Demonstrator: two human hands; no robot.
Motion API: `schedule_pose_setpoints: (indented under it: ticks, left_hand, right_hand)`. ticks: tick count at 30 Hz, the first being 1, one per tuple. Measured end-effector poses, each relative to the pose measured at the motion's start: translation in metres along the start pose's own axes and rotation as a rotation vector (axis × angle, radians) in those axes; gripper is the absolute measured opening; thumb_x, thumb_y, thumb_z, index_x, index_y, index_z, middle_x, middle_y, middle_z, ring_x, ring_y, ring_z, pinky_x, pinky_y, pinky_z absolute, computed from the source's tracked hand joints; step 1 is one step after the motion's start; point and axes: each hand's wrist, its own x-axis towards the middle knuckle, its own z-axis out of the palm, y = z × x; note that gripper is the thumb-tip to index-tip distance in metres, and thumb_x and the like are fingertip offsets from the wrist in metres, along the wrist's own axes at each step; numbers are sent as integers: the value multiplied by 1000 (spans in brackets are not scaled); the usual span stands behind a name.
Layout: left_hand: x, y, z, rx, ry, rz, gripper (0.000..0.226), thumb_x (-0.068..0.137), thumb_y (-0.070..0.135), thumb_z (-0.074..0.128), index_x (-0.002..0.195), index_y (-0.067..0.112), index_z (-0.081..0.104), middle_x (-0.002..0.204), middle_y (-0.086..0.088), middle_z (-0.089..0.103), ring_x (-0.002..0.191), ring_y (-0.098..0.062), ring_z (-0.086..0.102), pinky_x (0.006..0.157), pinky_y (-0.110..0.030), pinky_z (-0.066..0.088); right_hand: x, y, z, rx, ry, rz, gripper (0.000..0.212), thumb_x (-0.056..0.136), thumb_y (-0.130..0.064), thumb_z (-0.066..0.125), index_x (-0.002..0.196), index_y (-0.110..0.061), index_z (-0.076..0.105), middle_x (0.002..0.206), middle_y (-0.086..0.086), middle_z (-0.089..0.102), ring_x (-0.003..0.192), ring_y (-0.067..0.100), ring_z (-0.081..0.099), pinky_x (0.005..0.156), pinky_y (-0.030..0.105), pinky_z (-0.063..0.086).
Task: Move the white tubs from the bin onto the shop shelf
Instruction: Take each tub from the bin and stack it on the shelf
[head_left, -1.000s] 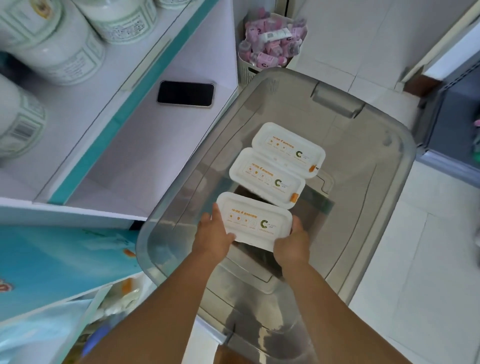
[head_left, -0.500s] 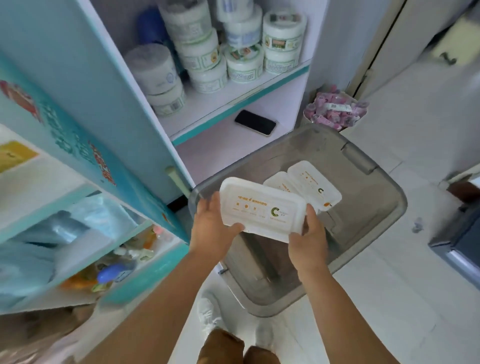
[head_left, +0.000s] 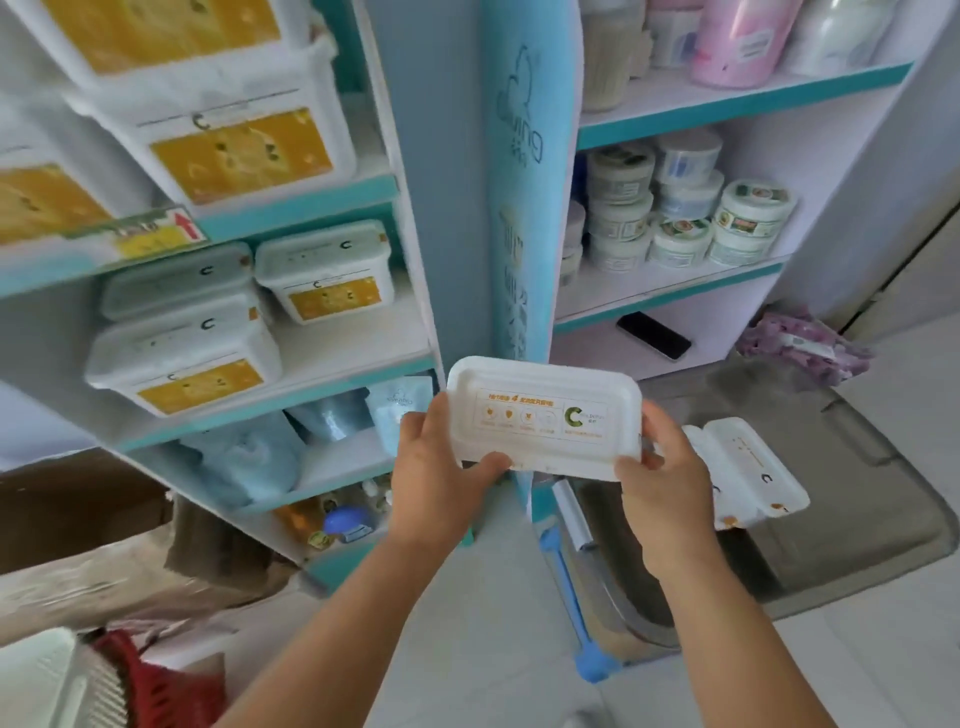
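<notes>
A white tub (head_left: 543, 413) with an orange label and a green C is held level in front of me, lid up. My left hand (head_left: 436, 467) grips its left end and my right hand (head_left: 662, 475) grips its right end. Two more white tubs (head_left: 748, 470) lie in the grey see-through bin (head_left: 857, 525) on the floor at the right. On the shop shelf (head_left: 358, 343) at the left stand several matching white tubs (head_left: 182, 358) with yellow labels, some stacked, with bare board to their right.
A blue upright panel (head_left: 524, 208) divides the left shelves from the right ones, which hold round white jars (head_left: 680, 208). A black phone (head_left: 653, 335) lies on the low right shelf. A basket of pink packets (head_left: 805, 345) stands behind the bin. Cardboard (head_left: 78, 519) sits low left.
Both hands have lifted the white tub out of the bin and up to the left, toward the shelves. My view has swung up from the bin to the shelving.
</notes>
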Motion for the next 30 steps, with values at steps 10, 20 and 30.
schedule_pose_setpoints:
  ticks: [10,20,30]
  left_hand:
    - [-6,-75,-123,-27,116,-39,75,78,32,74,141,22,35,124,0,40,107,-17,49,87,-23,41]
    - [50,-101,-157,-16,129,-58,66,79,33,72,134,15,42,119,-4,44,91,-17,45,76,-25,40]
    - [117,-108,-147,35,115,-137,65,82,38,70,135,13,41,120,-10,46,90,-22,51,75,-25,39]
  right_hand:
    - [-56,-52,121,74,-48,-94,59,86,7,49,128,-35,53,120,-7,60,105,12,58,80,30,54]
    - [-36,-91,183,27,-17,-184,59,86,4,45,132,-34,50,126,-7,57,112,18,55,91,30,46]
    - [23,-104,221,-102,-25,-245,57,84,2,46,132,-29,52,108,-2,65,91,20,61,82,35,52]
